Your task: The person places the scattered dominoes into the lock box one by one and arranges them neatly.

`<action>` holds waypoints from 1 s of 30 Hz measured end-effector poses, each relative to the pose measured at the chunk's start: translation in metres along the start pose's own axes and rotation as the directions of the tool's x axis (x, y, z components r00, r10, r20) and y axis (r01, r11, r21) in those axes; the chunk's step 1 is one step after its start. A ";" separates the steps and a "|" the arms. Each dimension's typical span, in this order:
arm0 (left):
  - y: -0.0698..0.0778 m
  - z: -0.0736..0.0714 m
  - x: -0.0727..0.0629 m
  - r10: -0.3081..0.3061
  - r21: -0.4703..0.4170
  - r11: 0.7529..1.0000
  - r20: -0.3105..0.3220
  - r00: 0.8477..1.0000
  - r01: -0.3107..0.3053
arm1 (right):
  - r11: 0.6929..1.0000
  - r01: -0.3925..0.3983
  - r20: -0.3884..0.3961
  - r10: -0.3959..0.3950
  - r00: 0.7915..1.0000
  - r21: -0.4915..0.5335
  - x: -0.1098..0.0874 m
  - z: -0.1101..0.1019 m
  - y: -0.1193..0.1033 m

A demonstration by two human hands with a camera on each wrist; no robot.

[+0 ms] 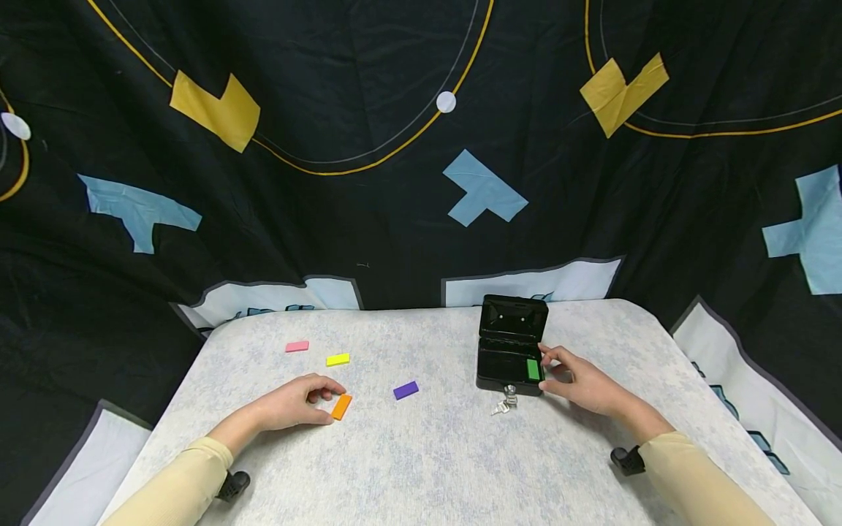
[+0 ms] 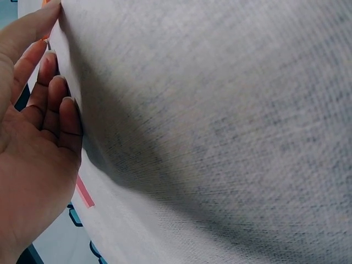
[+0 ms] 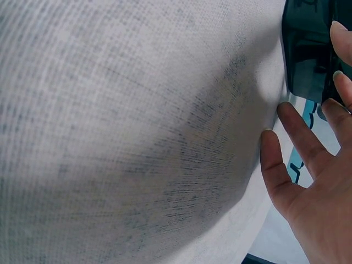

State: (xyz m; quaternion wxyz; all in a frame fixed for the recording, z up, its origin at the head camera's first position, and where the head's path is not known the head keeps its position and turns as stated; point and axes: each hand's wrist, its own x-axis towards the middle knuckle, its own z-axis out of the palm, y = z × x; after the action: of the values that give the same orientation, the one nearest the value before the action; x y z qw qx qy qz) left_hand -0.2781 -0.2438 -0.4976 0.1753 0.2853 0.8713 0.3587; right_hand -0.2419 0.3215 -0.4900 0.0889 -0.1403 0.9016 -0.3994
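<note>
At the left of the table in the head view, my left hand (image 1: 302, 402) has its thumb and forefinger at the two ends of a small orange block (image 1: 341, 407), pinching it low at the tabletop. The left wrist view shows the hand (image 2: 41, 110) side-on, the block mostly hidden past the thumb. At the right, a black cash box (image 1: 487, 372) stands with its lid up and a green block (image 1: 533, 369) inside. Keys (image 1: 503, 404) hang at its front lock. My right hand (image 1: 582, 380) touches the box's right side with thumb and forefinger, the other fingers (image 3: 302, 135) spread out.
A pink block (image 1: 297, 346) and a yellow block (image 1: 338, 359) lie behind the left hand. Between that hand and the box is a purple block (image 1: 406, 390). A pale patterned cloth covers the table (image 1: 427, 467); a dark curtain (image 1: 368, 234) hangs behind.
</note>
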 end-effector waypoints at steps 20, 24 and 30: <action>-0.002 0.000 0.001 0.002 -0.026 1.000 0.000 1.000 -0.002 | 0.999 0.032 -0.011 -0.032 0.999 0.013 0.000 0.001 0.003; -0.002 0.000 0.001 0.002 -0.024 1.000 -0.001 1.000 -0.002 | 0.999 0.027 -0.008 -0.027 1.000 0.019 0.000 0.001 0.003; -0.001 0.000 0.001 0.000 -0.028 1.000 0.001 1.000 0.000 | 0.999 0.023 -0.007 -0.023 1.000 0.023 0.000 0.001 0.002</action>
State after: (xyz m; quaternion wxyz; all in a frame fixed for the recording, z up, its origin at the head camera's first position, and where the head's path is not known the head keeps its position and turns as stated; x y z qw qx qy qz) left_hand -0.2790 -0.2439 -0.4986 0.1795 0.2829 0.8663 0.3706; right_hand -0.2424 0.3221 -0.4923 0.0830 -0.1484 0.8955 -0.4113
